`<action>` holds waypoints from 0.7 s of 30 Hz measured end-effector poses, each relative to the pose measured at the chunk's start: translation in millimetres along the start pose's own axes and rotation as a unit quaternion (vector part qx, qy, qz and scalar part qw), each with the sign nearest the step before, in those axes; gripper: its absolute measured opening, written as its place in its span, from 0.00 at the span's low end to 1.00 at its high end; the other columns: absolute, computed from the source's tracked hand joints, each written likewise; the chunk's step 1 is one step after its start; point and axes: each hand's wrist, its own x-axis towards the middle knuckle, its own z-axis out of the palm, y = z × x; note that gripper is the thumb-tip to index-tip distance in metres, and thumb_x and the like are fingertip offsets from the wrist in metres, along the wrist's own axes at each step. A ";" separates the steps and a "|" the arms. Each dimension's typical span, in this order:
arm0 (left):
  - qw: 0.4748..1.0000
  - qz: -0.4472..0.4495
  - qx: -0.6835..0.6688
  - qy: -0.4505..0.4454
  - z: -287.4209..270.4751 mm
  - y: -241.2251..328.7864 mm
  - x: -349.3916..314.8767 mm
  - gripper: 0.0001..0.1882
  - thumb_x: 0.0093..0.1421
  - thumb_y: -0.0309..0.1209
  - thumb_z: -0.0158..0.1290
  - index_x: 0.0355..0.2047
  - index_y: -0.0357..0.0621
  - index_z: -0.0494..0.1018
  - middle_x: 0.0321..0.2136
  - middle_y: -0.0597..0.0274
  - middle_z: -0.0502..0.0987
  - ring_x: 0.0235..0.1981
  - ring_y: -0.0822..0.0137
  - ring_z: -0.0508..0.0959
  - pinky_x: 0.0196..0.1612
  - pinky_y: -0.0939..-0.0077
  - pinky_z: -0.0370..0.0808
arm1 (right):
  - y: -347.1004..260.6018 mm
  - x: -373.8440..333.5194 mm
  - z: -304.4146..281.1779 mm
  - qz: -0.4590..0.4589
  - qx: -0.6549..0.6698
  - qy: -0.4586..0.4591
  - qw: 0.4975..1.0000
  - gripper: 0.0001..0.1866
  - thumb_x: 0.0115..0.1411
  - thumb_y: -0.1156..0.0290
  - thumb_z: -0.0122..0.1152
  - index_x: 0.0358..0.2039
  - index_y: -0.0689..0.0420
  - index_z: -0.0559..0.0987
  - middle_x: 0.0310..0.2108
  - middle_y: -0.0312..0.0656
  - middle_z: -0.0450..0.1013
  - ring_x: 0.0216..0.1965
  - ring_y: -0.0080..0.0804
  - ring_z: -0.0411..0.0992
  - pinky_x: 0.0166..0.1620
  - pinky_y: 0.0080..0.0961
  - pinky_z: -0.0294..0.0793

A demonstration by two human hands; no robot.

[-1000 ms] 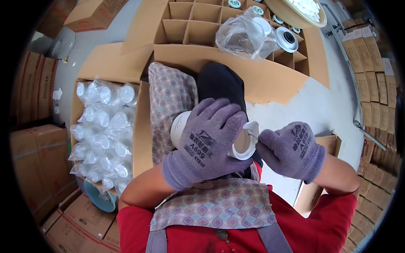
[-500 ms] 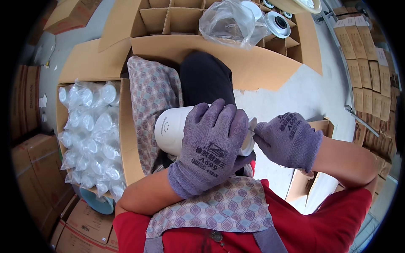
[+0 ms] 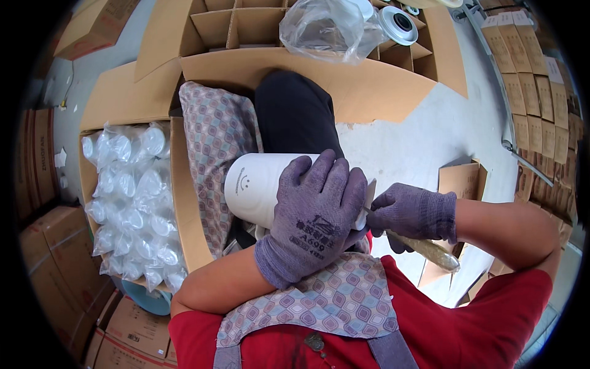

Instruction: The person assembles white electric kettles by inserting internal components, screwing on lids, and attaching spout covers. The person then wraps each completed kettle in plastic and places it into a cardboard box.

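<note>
Left grip (image 3: 314,216) clasps one white canister (image 3: 257,187) — right grip (image 3: 409,212) pinches one handled tool (image 3: 429,251).

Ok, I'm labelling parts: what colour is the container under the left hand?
The container is white with a dark smiley mark, clearest in the head view.

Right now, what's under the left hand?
A white cylindrical container, lying on its side; its left part shows beyond the left hand. The wall directly beneath the hand is covered, and the container's inside isn't visible.
</note>
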 end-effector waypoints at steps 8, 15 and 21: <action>1.000 0.020 0.009 0.000 -1.2 -0.2 -10.3 0.40 0.35 0.47 0.68 0.48 0.41 0.71 0.49 0.51 0.74 0.54 0.51 0.73 0.54 0.47 0.65 | 29.9 3.1 25.1 -0.138 0.129 -0.056 0.980 0.11 0.62 0.67 0.52 0.34 0.61 0.77 0.16 0.38 0.70 0.15 0.25 0.69 0.19 0.24 0.70; 1.000 0.016 0.009 0.014 -18.9 -7.5 -13.4 0.40 0.38 0.47 0.70 0.49 0.40 0.71 0.49 0.51 0.74 0.54 0.50 0.73 0.56 0.50 0.66 | 48.2 5.0 45.5 -0.195 0.602 -0.221 0.742 0.10 0.66 0.64 0.48 0.35 0.57 0.72 0.13 0.34 0.64 0.11 0.28 0.60 0.19 0.27 0.63; 0.997 0.019 -0.044 0.060 -64.8 -29.1 -18.4 0.41 0.37 0.49 0.72 0.50 0.42 0.71 0.47 0.54 0.76 0.52 0.51 0.75 0.56 0.53 0.67 | 56.5 -8.3 -9.3 -0.517 0.377 0.185 0.746 0.07 0.68 0.72 0.48 0.38 0.57 0.76 0.22 0.43 0.72 0.22 0.34 0.70 0.30 0.24 0.70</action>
